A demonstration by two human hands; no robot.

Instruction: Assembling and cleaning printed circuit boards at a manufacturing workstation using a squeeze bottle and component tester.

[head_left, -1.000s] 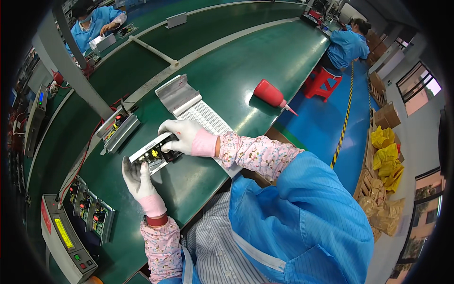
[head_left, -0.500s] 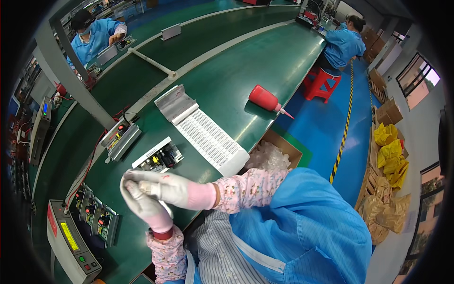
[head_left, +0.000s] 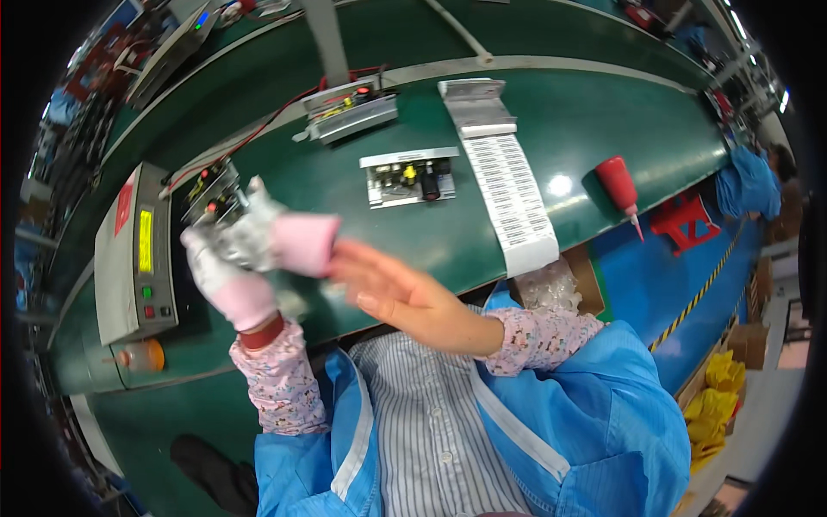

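Observation:
My right hand is bare, its fingers stretched out and slightly blurred, with the fingertips at the pink cuff of a white work glove. The crumpled finger part of that glove lies in the grip of my left hand, which wears a matching white glove with a pink cuff. Beyond my hands a power supply board in a metal frame rests on the green workbench. Just behind my left hand are more circuit boards in metal frames, partly hidden.
A grey tester with a lit yellow display stands at the left. Another framed board, wired with red leads, lies farther back. On the right are a label sheet, a red squeeze bottle and a box of clear plastic pieces.
The glove has come off my right hand, which is now bare and drawn back to the right. Both hands were gloved and pressed together before. My view has turned left.

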